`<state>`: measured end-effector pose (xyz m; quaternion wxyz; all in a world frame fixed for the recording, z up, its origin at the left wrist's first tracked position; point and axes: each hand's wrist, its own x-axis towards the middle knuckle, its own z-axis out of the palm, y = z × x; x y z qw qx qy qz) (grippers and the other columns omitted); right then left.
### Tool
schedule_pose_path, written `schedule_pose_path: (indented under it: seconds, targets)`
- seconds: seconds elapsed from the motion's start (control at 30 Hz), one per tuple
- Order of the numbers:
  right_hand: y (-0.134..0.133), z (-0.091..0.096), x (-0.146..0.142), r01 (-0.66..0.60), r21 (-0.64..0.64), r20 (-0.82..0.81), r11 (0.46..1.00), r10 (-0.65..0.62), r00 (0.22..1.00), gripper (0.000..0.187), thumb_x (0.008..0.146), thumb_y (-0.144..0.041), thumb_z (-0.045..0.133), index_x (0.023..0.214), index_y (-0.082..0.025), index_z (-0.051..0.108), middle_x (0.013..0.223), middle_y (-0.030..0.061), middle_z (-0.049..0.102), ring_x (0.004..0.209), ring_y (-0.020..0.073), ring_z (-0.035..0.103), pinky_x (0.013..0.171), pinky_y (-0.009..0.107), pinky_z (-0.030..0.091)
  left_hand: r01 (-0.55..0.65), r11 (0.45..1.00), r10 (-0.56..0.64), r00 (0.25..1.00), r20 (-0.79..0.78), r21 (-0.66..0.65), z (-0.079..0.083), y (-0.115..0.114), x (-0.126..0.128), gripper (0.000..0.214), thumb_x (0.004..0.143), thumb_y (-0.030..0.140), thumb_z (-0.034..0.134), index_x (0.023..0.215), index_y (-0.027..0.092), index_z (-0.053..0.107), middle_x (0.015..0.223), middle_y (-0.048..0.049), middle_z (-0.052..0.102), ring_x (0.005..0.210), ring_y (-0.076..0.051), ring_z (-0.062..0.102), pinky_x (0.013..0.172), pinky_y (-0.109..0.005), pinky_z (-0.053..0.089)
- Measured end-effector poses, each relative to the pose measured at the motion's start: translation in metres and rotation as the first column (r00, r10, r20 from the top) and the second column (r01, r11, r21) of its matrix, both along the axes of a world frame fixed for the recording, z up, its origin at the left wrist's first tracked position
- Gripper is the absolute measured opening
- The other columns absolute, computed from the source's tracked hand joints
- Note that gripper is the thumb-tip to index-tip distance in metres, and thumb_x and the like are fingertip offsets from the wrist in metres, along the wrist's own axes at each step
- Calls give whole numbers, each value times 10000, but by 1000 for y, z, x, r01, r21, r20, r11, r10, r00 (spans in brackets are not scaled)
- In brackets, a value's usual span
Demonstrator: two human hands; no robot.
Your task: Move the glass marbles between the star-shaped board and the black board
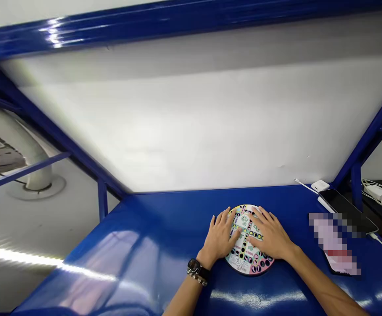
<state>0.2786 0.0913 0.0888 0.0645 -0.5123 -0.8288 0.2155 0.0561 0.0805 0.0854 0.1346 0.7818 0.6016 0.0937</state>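
A round game board (243, 259) lies flat on the shiny blue table (164, 237). The left hand (222, 232) is palm down on the board at 9 o'clock, its fingers a little spread and pointing to about 1 o'clock. The right hand (272, 232) is palm down at 3 o'clock, its fingers spread wider and pointing to 11 o'clock. Both thumbs point in over the board. A black watch (193, 265) and beads (196, 278) are on the left wrist. Away from the board, a white plug (320, 185) sits at 2 o'clock, a black phone (345, 208) between 2 and 3 o'clock, and a blurry pink thing (336, 245) at 3 o'clock.
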Motion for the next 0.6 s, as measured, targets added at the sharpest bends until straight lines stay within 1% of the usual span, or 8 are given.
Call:
schedule_pose_path:
  seconds: [0.1,0.2,0.3,0.4,0.47,0.53,0.6]
  targets:
    - [-1,-2,2,44,-2,-45,999,-44,998,657,946,-539,497,1556,-307,415,1680,-10,234,1557,288,157,1241,493,197,-64,998,63,994,93,10,-7,-2,-2,587,987,465,460,1534,263,398,1615,-82,400,1484,-277,372,1241,-583,232]
    - [-3,-3,4,71,13,-99,997,-69,993,613,953,-502,502,1526,-285,472,1662,1,287,1546,283,207,1235,478,248,-119,993,113,976,184,25,-14,-4,-5,527,983,405,468,1493,270,462,1567,-70,475,1454,-250,424,1247,-548,244]
    - [-5,-3,5,82,24,-138,996,-78,987,601,958,-491,502,1514,-262,491,1657,18,298,1541,295,224,1231,505,264,-124,992,114,967,230,30,-16,-3,-7,517,973,402,490,1474,275,487,1550,-69,496,1440,-256,440,1244,-556,239]
    - [-7,-2,5,93,28,-151,995,-88,985,595,957,-482,508,1508,-258,499,1655,25,300,1542,296,222,1228,516,270,-118,993,108,962,249,26,-12,-3,-6,517,965,396,504,1468,278,492,1541,-67,504,1428,-262,447,1238,-554,236]
    - [-7,-1,5,105,24,-152,994,-100,983,593,955,-476,512,1505,-255,504,1658,28,292,1547,295,205,1226,514,273,-149,988,133,960,245,48,-8,-5,-4,496,951,392,525,1436,290,521,1487,-63,554,1372,-270,494,1189,-533,315]
    - [-8,0,5,115,20,-148,993,-111,983,584,959,-470,504,1504,-261,507,1664,28,280,1552,295,185,1221,513,280,-237,969,217,950,224,68,-4,-7,-2,450,939,404,539,1374,290,566,1369,-67,629,1253,-281,567,1063,-497,424]
    - [-9,1,5,118,17,-138,993,-115,984,578,967,-466,488,1509,-266,499,1668,30,270,1555,296,169,1217,515,280,-334,940,316,929,194,67,-2,-10,0,412,932,427,543,1303,255,599,1242,-81,669,1143,-285,608,940,-456,465]
